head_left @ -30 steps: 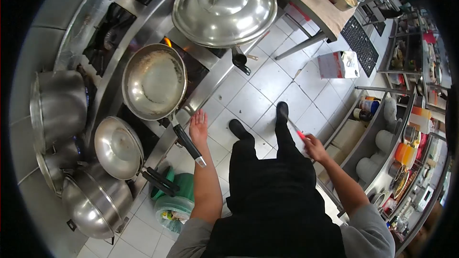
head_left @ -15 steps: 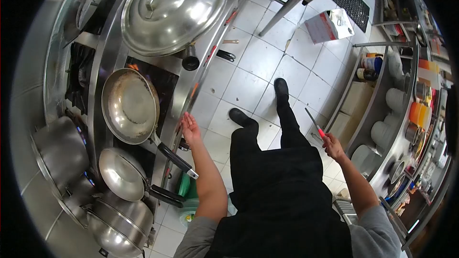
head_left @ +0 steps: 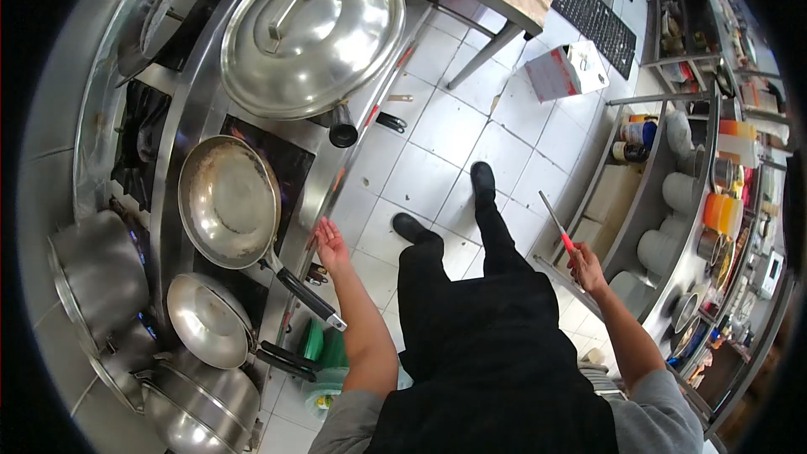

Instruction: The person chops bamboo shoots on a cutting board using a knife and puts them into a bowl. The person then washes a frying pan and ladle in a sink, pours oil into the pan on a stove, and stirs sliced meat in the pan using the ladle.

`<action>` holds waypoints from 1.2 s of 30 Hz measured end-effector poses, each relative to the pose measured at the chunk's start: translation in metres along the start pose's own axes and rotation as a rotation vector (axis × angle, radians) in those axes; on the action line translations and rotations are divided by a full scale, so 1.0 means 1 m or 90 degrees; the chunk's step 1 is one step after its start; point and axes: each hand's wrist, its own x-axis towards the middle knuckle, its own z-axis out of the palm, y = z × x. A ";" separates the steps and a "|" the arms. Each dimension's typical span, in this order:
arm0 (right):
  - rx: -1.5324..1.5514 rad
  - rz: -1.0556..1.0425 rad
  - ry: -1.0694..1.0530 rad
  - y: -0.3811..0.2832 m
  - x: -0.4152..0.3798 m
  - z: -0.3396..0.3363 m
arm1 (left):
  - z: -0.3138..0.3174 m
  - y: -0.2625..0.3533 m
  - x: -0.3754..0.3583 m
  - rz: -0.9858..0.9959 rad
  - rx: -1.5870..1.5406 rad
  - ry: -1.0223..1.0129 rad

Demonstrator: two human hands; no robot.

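**Open left hand at the stove's edge, utensil in the right**

The person stands on the white tiled floor (head_left: pixel 437 168) between a steel stove bench (head_left: pixel 197 76) on the left and a shelving rack (head_left: pixel 664 193) on the right. The left hand (head_left: pixel 329 240) hovers at the bench's front edge with its grip wide, palm up and fingers spread, holding nothing. It is just beside the black handle (head_left: pixel 307 296) of the frying pan (head_left: pixel 227 202), near but apart from it. The pan sits on a burner, and its handle juts out past the bench edge over the floor.

The right hand (head_left: pixel 587 267) is closed around the red-handled utensil (head_left: pixel 556 223), whose thin metal shaft points up and away, close to the rack's front edge.

Behind the pan a large domed lid (head_left: pixel 313 32) covers a big vessel. Nearer the person a smaller lidded pan (head_left: pixel 210 319) also sends its handle over the bench edge, with further steel pots (head_left: pixel 101 273) crowded at the left.

The aisle of floor ahead of the shoes (head_left: pixel 482 178) lies open as far as a cardboard box (head_left: pixel 567 71) and a table leg.
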 end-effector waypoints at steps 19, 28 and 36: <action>-0.345 -0.565 0.267 -0.329 0.073 -0.082 | 0.001 -0.022 -0.008 0.068 0.013 -0.031; -0.425 -0.744 0.177 -0.467 0.227 -0.059 | 0.175 -0.099 -0.261 -0.212 0.645 -0.166; -0.475 -0.823 0.228 -0.464 0.213 -0.083 | 0.525 -0.086 -0.233 0.854 1.180 -0.337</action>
